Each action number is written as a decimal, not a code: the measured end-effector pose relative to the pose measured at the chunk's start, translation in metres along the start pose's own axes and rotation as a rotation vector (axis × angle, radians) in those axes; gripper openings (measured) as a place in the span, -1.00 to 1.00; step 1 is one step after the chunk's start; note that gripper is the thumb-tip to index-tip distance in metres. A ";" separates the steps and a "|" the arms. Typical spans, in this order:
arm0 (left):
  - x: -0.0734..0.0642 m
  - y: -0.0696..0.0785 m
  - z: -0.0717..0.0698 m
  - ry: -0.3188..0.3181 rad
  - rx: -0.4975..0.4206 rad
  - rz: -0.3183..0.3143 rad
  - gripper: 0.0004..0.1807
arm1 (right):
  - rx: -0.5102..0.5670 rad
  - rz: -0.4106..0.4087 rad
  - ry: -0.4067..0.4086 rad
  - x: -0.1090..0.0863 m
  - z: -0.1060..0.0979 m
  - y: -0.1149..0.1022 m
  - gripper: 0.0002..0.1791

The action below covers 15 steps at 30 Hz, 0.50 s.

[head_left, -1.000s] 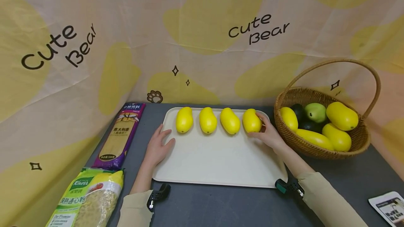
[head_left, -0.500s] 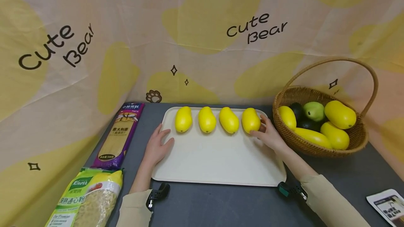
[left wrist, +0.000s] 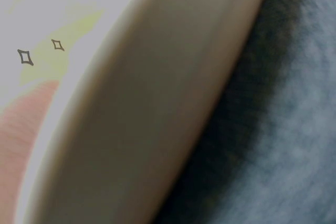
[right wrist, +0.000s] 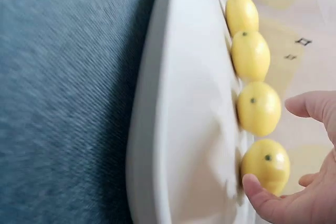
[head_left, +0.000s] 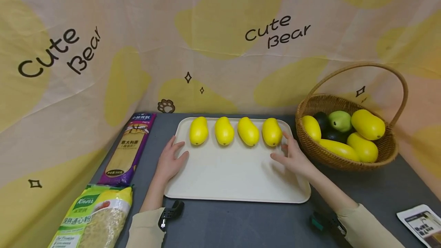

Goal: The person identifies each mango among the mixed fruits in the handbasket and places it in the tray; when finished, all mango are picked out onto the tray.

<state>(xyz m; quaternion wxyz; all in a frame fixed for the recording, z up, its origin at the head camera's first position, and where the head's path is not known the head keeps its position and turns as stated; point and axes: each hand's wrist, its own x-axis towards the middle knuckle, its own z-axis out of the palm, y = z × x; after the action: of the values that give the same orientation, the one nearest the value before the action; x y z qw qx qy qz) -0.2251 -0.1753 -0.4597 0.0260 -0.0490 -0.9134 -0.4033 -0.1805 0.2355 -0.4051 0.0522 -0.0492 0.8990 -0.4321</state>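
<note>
Right grip point(head_left: 294, 158) is spread wide, empty
Fruit point(head_left: 271, 132) just beyond it should not be bumped, lest it be rolled.

Four fruits point(head_left: 224, 131) on the tray point(head_left: 234, 175)

Soft, fairly even light falls over the cloth backdrop point(head_left: 213, 30) and the grey tabletop point(head_left: 234, 225), muted more than bright; I cannot pick out its source. The yellow fruits point(head_left: 224, 131) catch small pale glints, the clear plastic of the bag point(head_left: 103, 225) shines in crinkled streaks, and the right hand point(head_left: 297, 156) throws a soft-edged shadow onto the white tray point(head_left: 237, 179). The head view is mostly crisp, though the right wrist device point(head_left: 317, 222) smears. In the left wrist view the tray looms dim and badly out of focus; the right wrist view is brighter, its tabletop streaky with blur.
</note>
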 end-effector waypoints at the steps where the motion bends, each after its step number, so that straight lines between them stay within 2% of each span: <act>1: 0.000 0.000 0.000 0.000 -0.001 0.000 -0.48 | -0.018 -0.019 -0.001 -0.004 0.000 -0.002 0.07; 8: 0.000 -0.001 0.001 -0.004 0.003 -0.005 -0.48 | -0.110 -0.161 0.001 -0.033 -0.011 -0.017 -0.09; 15: 0.001 -0.002 0.001 -0.004 0.004 -0.010 -0.48 | -0.181 -0.322 0.052 -0.056 -0.039 -0.034 -0.28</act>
<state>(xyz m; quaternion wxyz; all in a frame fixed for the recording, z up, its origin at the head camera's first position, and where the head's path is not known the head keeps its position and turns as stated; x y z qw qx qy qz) -0.2262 -0.1756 -0.4614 0.0226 -0.0453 -0.9145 -0.4013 -0.1294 0.2518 -0.3516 -0.0456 -0.1859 0.9156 -0.3536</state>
